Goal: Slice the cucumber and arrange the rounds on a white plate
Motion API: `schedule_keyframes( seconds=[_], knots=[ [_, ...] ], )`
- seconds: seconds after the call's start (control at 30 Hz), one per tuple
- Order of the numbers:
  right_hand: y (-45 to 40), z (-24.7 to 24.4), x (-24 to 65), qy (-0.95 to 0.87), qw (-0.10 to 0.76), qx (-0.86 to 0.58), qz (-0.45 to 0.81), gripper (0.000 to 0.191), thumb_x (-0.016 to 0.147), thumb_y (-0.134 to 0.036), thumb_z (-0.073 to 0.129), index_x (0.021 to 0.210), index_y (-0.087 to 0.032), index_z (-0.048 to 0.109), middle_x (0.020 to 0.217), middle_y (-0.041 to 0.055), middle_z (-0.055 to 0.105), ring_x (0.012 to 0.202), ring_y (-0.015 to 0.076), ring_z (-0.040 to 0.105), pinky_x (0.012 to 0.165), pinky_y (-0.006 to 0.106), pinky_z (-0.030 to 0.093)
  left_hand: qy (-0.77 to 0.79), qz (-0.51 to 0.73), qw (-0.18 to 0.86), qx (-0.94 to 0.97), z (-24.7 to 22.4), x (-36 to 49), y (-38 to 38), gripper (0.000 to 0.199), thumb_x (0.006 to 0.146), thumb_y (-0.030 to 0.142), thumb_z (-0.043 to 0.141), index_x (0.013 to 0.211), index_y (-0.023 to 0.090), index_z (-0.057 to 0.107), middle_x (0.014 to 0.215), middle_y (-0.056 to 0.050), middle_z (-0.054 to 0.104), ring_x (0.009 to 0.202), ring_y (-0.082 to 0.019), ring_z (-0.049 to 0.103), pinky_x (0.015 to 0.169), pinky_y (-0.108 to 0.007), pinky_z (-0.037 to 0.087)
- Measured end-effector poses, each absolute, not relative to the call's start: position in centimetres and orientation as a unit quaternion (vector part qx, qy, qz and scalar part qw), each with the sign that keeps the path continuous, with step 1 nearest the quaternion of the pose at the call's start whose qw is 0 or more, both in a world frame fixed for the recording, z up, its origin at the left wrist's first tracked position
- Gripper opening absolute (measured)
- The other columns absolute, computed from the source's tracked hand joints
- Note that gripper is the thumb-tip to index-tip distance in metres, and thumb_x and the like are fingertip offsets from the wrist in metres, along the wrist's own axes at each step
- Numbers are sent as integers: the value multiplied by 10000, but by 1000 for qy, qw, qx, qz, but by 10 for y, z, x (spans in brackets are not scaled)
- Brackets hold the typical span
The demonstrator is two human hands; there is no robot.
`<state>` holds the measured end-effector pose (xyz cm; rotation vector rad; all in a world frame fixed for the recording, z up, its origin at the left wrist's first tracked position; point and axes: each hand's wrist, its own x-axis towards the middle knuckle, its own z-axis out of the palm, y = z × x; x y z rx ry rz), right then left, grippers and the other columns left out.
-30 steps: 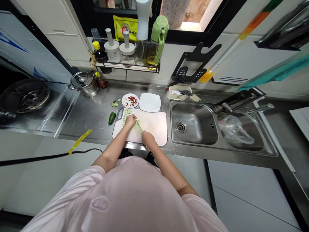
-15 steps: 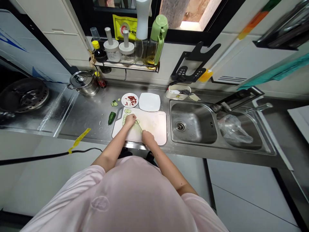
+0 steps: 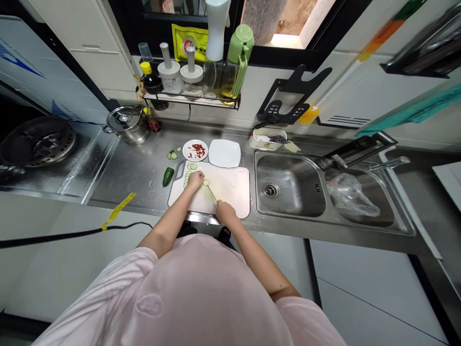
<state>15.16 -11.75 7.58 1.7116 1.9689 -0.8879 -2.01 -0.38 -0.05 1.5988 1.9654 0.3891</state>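
A white cutting board (image 3: 236,187) lies on the steel counter with several pale green cucumber slices (image 3: 192,166) along its left side. My left hand (image 3: 196,180) rests on the board with its fingers curled closed; whatever they grip is hidden beneath them. Close to those fingers lies one round cucumber slice (image 3: 206,183), beside the tip of a knife. My right hand (image 3: 226,213) is wrapped around the handle of the knife (image 3: 212,193), whose narrow blade slants up-left across the board. Left of the board is a dark green cucumber piece (image 3: 167,176).
Behind the board stand a plate of chopped red pieces (image 3: 187,154) and a white square plate (image 3: 224,153). Cucumber scraps (image 3: 172,154) lie nearby. To the right is a double sink (image 3: 288,182) holding a plastic bag (image 3: 351,194). A lidded pot (image 3: 127,127) stands at the back left.
My right hand and the knife have shifted slightly right, away from my left hand. The slice beside the blade shows more clearly. The whole view has moved a little.
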Motion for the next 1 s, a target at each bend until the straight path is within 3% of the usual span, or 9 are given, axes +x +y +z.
schedule_keyframes(
  seconds=[0.3,1.0],
  knots=[
    [-102,64,144,725,148,604,-297,250,859,-80,425,1079,-123,535,1015,156,641,961,229,627,746,286,460,736,149,290,593,3,-18,-5,212,710,112,562,857,187,694,835,-42,701,812,-157,615,763,-234,436],
    [-104,66,144,725,147,604,-295,262,860,-72,440,1101,-110,536,1016,168,647,970,232,633,754,296,467,735,150,287,595,6,-17,-7,226,722,102,557,881,184,696,848,-50,699,847,-165,614,795,-252,436]
  ],
)
